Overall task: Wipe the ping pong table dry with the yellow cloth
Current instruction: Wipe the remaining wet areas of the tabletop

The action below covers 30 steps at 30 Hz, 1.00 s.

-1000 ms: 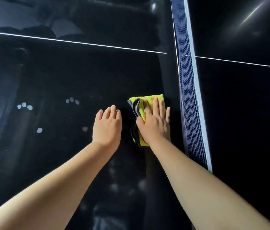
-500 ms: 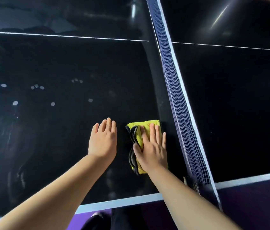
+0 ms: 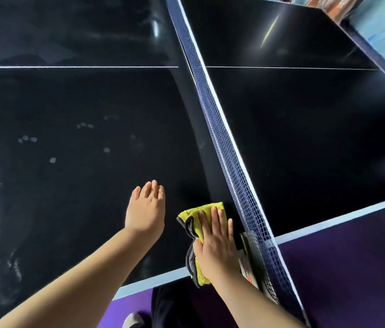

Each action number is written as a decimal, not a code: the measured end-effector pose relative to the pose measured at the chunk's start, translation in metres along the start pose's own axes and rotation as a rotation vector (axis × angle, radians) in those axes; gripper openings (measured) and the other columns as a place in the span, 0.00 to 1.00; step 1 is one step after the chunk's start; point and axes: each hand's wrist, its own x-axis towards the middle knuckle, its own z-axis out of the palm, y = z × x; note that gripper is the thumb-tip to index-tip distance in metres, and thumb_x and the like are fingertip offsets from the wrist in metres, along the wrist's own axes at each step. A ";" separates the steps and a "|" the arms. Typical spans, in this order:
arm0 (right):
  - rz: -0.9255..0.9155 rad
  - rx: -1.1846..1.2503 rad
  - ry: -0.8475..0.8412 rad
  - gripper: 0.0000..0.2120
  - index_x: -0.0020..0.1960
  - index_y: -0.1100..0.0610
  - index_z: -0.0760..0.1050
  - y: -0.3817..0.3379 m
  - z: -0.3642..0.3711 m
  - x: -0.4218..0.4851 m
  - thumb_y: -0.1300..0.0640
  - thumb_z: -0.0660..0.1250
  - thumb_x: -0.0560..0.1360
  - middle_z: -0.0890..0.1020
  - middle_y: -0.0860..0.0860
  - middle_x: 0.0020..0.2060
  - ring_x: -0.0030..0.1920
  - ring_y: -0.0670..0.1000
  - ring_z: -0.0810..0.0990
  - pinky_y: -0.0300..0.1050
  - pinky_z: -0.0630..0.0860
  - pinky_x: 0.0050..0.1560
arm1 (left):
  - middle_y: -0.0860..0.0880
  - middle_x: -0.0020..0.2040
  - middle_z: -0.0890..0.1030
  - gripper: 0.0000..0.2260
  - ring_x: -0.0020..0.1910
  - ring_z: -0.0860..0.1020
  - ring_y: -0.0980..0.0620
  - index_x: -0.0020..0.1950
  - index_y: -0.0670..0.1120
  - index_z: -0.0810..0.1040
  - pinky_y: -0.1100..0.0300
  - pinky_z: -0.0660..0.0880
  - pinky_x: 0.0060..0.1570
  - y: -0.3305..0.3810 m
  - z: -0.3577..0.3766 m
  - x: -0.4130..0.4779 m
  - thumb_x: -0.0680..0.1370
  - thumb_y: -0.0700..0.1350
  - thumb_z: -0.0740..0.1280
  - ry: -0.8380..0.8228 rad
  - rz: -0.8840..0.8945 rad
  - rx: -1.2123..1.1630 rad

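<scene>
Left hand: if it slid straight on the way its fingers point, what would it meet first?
Nothing close: ahead of the left hand lies only bare black table. Farther on it nears the white line and the net; which comes first is unclear.

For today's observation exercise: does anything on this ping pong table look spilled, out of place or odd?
Pale spots dot the dark table left of the net, with streaky smears near its front edge, apparently wet marks. The yellow cloth overhangs that edge under the right hand.
</scene>
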 end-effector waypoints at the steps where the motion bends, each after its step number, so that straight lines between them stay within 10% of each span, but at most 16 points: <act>1: 0.023 0.001 0.007 0.33 0.77 0.52 0.60 -0.003 -0.002 0.010 0.44 0.52 0.74 0.62 0.59 0.76 0.77 0.59 0.58 0.59 0.50 0.73 | 0.44 0.78 0.48 0.28 0.77 0.47 0.47 0.77 0.43 0.46 0.51 0.45 0.74 0.000 -0.002 0.006 0.79 0.43 0.54 -0.002 0.003 -0.001; 6: 0.072 0.039 -0.037 0.40 0.80 0.48 0.41 -0.018 -0.030 0.091 0.38 0.36 0.69 0.40 0.56 0.79 0.78 0.56 0.35 0.57 0.33 0.76 | 0.45 0.78 0.48 0.30 0.77 0.47 0.47 0.78 0.44 0.46 0.51 0.45 0.74 -0.015 -0.015 0.046 0.80 0.47 0.57 -0.002 -0.026 0.008; 30: -0.142 0.038 0.009 0.32 0.80 0.45 0.50 -0.096 -0.102 0.492 0.39 0.53 0.78 0.41 0.55 0.80 0.78 0.55 0.35 0.59 0.34 0.76 | 0.38 0.77 0.45 0.45 0.76 0.46 0.43 0.76 0.38 0.42 0.51 0.43 0.74 -0.076 -0.089 0.314 0.75 0.57 0.67 -0.267 -0.234 0.083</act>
